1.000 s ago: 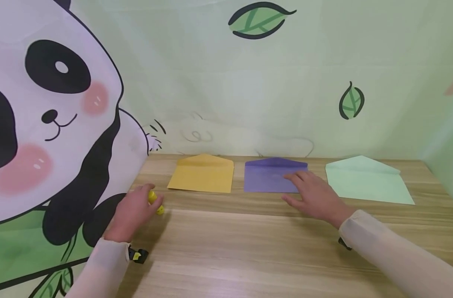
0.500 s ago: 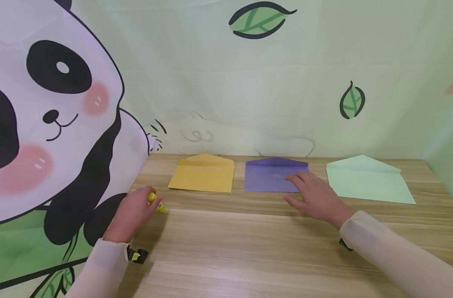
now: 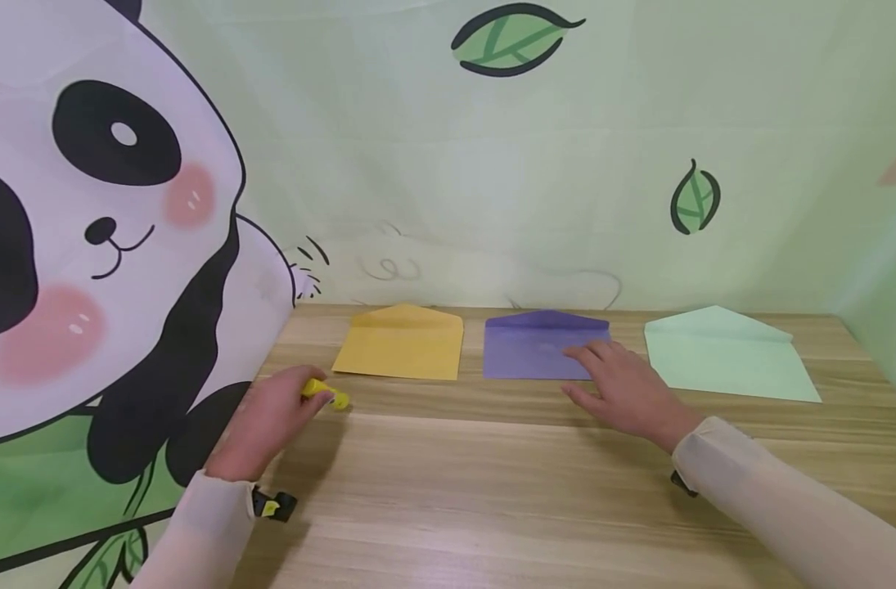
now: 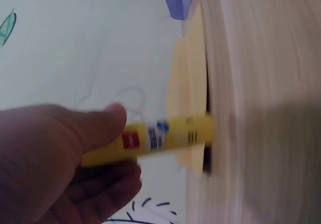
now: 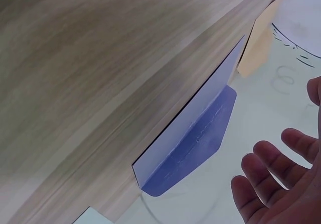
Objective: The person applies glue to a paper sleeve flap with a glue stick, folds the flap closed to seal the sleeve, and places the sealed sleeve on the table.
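My left hand (image 3: pixel 267 419) pinches the yellow tube (image 4: pixel 153 141) by one end, seemingly to leave the other exposed, near the orange envelope (image 3: pixel 399 350); my empty right hand (image 3: pixel 630 388), fingers loosely spread, hangs by the purple envelope (image 3: pixel 529 352). Spacing probably keeps both envelopes accessible.

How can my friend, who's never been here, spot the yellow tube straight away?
Find the big panda picture. Beside it, over the wooden table, the left hand holds the yellow tube. Unlike the flat yellow envelope nearby, it's round, with a red patch.
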Demonstrator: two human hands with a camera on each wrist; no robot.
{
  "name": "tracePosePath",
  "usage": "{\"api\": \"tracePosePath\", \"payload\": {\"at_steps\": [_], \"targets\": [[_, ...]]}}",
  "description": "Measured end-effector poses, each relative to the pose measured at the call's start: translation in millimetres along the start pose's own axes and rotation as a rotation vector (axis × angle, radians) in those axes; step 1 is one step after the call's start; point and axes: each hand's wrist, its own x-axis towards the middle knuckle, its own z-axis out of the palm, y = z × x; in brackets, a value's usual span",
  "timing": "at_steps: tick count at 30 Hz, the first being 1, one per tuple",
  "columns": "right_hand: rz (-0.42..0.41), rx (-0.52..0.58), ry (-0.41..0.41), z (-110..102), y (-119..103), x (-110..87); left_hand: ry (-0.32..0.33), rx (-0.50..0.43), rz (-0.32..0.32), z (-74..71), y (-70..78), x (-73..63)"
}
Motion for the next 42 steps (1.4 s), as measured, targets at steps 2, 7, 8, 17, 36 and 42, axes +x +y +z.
{"api": "tracePosePath", "payload": {"at_steps": [2,7,8,17,36,42], "targets": [[-0.001,-0.005,0.0,0.0,-0.5,-0.4,-0.013,-0.027,0.033,-0.5,5.9,0.1],[-0.014,-0.003,-0.006,1.9,-0.8,-1.4,-0.04,-0.08,0.066,-3.0,21.9,0.2],[-0.018,0.002,-0.004,2.1,-1.3,-1.5,-0.039,-0.084,0.07,-3.5,24.6,0.1],[-0.043,0.053,-0.02,-0.8,-11.2,-0.6,-0.023,-0.168,0.143,-2.9,47.9,-0.3],[-0.211,0.106,0.03,-10.2,-62.7,1.0,0.056,-0.449,0.417,-0.4,112.4,-14.8],[-0.303,0.146,0.072,-15.6,-82.6,-2.6,0.063,-0.555,0.541,2.9,131.0,-18.9]]}}
